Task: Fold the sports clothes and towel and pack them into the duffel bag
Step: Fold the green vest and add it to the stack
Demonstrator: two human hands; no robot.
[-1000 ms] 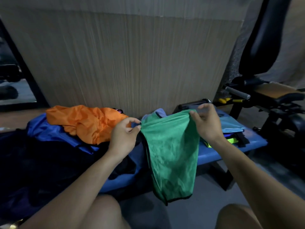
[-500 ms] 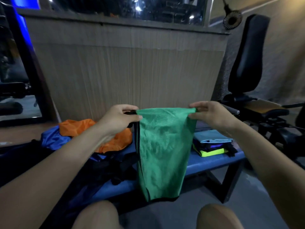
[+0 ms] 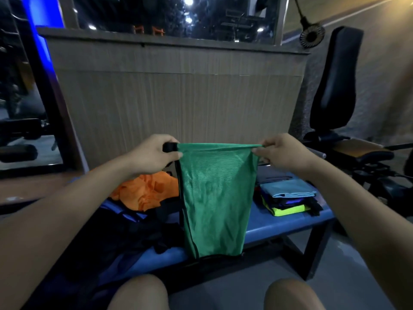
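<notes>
my left hand and right hand pinch the green shorts by the top corners, long axis hanging straight down over the blue bench.

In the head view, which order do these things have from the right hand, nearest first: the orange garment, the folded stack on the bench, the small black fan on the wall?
From the right hand:
1. Folded stack, just below it, on the blue bench.
2. Orange garment, lower left, beyond the green garment.
3. Small black fan, high on the wall.
</notes>
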